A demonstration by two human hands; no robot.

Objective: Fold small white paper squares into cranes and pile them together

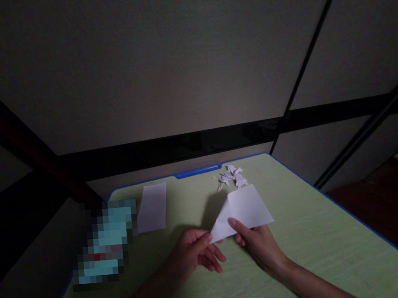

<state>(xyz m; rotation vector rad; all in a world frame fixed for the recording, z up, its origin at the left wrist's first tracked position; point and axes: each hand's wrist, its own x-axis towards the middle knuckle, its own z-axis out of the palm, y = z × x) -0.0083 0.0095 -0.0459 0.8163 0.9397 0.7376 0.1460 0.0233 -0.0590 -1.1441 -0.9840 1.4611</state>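
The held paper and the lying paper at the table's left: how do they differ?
The held paper tapers to a point at one end; the lying paper is a plain oblong. The held paper is pinched by the left hand and right hand; the lying paper rests on the table, untouched. Both look white.

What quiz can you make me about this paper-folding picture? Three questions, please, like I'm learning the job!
1. True or false: the left hand pinches the tip of the large folded paper.

2. Pick one. Where do the small folded papers lie?
A: under the left hand
B: beyond the large folded paper
C: on the floor

3. Fill in: the green table has a ____ edge.

Key:
1. True
2. B
3. blue
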